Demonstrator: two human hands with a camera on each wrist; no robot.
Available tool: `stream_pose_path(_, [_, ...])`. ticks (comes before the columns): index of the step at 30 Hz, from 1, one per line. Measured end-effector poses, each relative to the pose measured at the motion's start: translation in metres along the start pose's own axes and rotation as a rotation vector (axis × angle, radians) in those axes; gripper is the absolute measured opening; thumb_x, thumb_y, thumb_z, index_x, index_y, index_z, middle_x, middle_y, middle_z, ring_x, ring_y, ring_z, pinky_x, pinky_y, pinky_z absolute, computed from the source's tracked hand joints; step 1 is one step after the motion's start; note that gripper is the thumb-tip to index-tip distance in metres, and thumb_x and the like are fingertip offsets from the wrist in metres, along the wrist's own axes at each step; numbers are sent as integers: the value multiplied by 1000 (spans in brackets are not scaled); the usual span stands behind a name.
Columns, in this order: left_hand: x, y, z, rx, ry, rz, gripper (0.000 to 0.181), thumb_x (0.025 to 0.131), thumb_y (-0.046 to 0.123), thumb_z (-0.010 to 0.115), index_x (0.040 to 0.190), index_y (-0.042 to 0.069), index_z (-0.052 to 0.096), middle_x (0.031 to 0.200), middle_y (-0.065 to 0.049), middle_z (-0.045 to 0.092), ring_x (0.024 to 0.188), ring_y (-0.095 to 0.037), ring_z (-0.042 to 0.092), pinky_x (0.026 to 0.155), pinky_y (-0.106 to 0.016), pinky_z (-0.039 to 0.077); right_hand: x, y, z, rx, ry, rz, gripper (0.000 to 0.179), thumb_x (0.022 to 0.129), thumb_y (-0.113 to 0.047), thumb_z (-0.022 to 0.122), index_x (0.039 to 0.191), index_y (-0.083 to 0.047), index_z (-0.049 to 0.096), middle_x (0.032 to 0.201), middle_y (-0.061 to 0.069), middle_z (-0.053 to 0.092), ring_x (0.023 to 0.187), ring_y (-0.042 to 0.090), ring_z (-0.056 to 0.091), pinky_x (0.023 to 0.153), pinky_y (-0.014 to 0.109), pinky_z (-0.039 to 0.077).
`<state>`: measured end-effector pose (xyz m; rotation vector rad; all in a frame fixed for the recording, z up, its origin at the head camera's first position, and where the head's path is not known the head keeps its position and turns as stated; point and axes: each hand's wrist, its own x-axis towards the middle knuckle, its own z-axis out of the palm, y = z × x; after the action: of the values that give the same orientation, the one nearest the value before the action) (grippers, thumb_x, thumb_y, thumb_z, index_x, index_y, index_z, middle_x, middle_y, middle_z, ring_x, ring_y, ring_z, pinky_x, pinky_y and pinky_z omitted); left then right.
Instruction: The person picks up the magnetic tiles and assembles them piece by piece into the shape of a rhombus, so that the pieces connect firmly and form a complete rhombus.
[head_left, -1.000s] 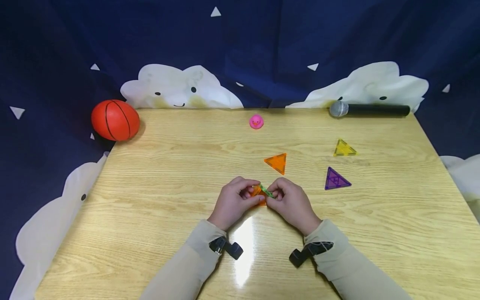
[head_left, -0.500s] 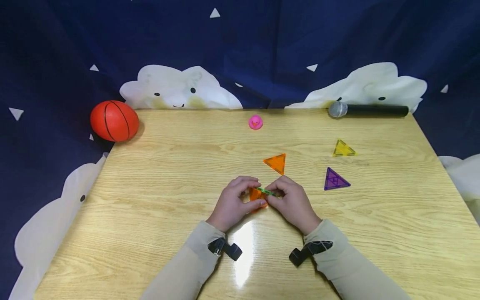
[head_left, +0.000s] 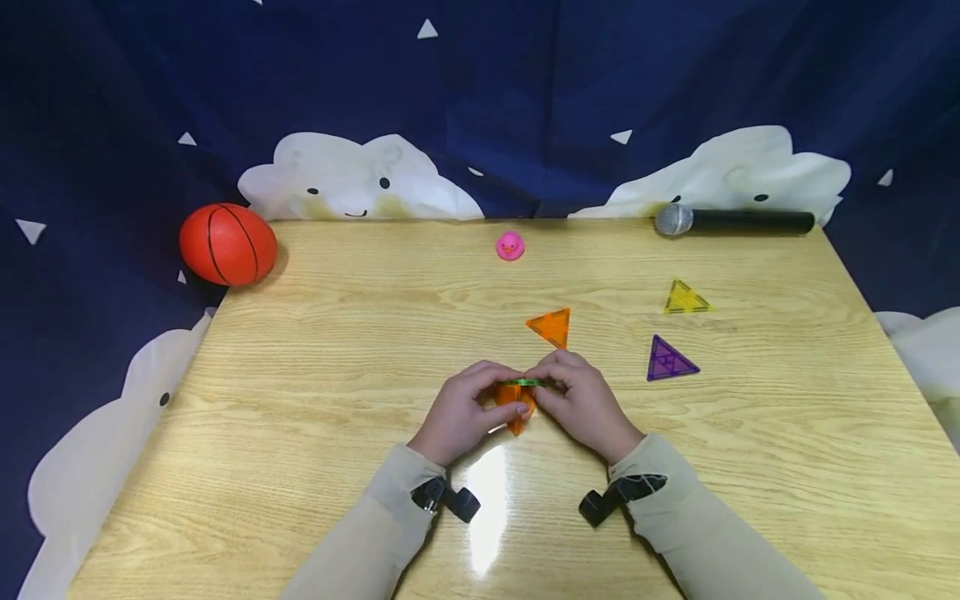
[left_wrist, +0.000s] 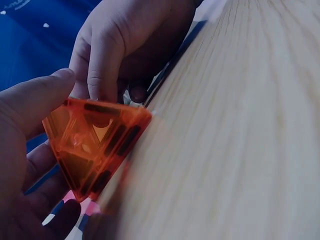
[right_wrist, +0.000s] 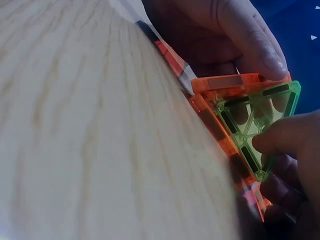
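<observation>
My left hand (head_left: 461, 410) holds orange triangular magnetic tiles (left_wrist: 82, 145) that stand tilted together on the table, its thumb on their near upper side. Between the fingers of my right hand (head_left: 583, 406) is a green triangular magnetic tile (right_wrist: 252, 121), pinched by thumb and fingers. In the right wrist view the green tile lies against the orange ones along their edges; whether every edge touches I cannot tell. From the head view only the green tile's thin top edge shows, and both hands partly hide the tiles.
Just beyond the hands lies a loose orange triangle tile (head_left: 552, 327). A purple triangle tile (head_left: 670, 360) and a yellow one (head_left: 686, 297) lie to the right. Farther back are a pink toy duck (head_left: 510, 246), a microphone (head_left: 738, 221) and a red ball (head_left: 228, 244).
The green tile has turned from slanted to nearly level across the top of the orange tiles. More of the orange tiles shows toward me, and the fingertips of both hands have come closer together.
</observation>
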<state>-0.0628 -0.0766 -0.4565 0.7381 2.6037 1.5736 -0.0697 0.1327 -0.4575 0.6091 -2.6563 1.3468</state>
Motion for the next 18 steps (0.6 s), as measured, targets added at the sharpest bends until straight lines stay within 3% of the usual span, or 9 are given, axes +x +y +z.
stream_pose_path(10, [-1,-2,-3,24,6,4,33,85,22,82,116,18,73,114,10,68,105,-8,62,90,-31,51,1,2,0,3,2,3,18,86,-9,78,102,-16,76,101,-9,66,85,11,54,73,29,45])
stream_pose_path(18, [-1,-5,-6,22,45,-47,34,85,21,82,117,14,72,115,9,67,102,-9,62,85,-29,53,-8,5,-12,14,82,-6,17,86,-10,79,103,-13,75,100,-4,66,81,15,55,71,29,46])
